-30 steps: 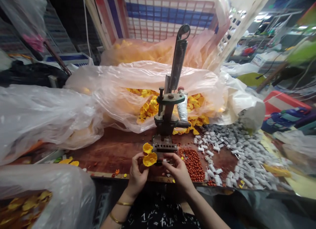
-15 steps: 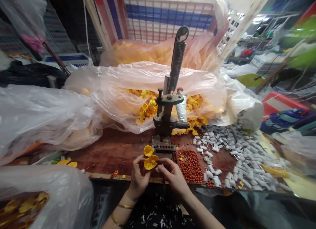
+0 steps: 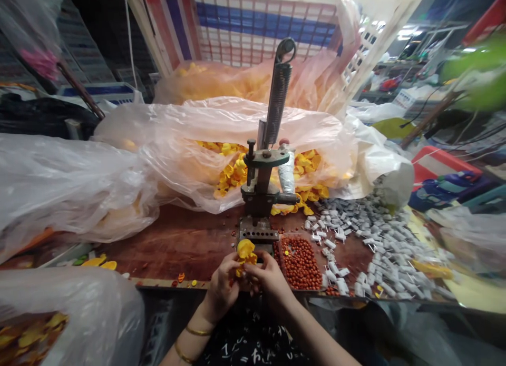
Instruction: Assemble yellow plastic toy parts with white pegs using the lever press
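Observation:
A yellow plastic shell piece is held up between both hands at the table's front edge. My left hand grips its left side with closed fingers. My right hand pinches at its right side, and its fingertips partly cover the piece; whether something small is also in them I cannot tell. Just behind the hands stands a hand press with a coil spring and a foil-wrapped lever. Right of my right hand is a clear tray of small red-brown beads.
Many grey-white plastic parts with metal pins lie heaped on the right of the table. A large plastic bag with yellow shells spreads behind the press, before a white crate. Another bag stands at the lower left.
The yellow piece has turned from showing two open cups to showing a rounded outer side. Both hands have come closer together around it. The view has shifted slightly.

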Tool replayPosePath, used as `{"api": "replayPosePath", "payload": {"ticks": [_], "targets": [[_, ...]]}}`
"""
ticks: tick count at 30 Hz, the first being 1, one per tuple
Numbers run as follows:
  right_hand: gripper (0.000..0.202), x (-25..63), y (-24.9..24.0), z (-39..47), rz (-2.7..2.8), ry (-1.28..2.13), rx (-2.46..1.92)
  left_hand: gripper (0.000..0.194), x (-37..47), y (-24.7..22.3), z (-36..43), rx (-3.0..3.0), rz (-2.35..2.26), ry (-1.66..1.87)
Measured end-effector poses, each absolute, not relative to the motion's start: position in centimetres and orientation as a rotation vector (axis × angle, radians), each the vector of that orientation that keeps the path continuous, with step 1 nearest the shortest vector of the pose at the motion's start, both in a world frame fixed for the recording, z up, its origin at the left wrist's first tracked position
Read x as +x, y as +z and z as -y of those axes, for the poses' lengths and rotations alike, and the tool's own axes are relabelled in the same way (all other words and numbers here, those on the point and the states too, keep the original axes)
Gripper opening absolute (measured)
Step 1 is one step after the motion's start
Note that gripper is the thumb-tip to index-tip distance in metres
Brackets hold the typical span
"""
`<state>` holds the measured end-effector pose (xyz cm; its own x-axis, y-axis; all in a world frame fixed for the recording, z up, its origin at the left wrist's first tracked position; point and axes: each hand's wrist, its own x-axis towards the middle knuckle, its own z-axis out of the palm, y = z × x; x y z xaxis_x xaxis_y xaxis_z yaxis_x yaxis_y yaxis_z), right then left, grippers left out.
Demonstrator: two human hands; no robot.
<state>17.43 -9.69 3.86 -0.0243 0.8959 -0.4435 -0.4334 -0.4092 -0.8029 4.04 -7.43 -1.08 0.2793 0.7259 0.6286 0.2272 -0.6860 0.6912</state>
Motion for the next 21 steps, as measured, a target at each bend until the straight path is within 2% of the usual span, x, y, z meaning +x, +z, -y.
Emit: {"api": "replayPosePath", "payload": {"ticks": [2, 4, 8, 10, 13, 17, 21], "targets": [[0.058, 17.7, 3.9, 9.6, 0.606, 1.617, -1.251, 0.048, 4.0, -0.6, 7.4, 2.122, -0.829, 1.385], [0.046, 18.9, 4.1, 9.5, 0.792, 1.483, -1.356, 0.051, 3.8, 0.0, 7.3, 2.114, -0.871, 1.293], [0.006, 24.5, 4.6, 9.5, 1.469, 0.825, -1.928, 0.034, 3.7, 0.8, 6.4, 1.823, -1.12, 1.236], [0.012, 27.3, 4.4, 9.6, 1.669, 0.572, -2.279, 0.03, 3.8, 1.0, 5.9, 1.478, -1.201, 1.286], [0.018, 29.7, 3.8, 9.7, 1.834, 0.536, -2.49, 0.04, 4.4, 1.3, 5.4, 0.928, -1.17, 1.253], [0.011, 29.5, 4.1, 9.6, 1.77, 0.523, -2.276, 0.04, 5.2, 2.2, 5.8, 0.602, -1.061, 1.197], [0.007, 25.9, 5.1, 9.3, 1.533, 0.762, -1.635, 0.036, 6.0, 3.4, 6.6, 0.457, -0.985, 1.171]]}}
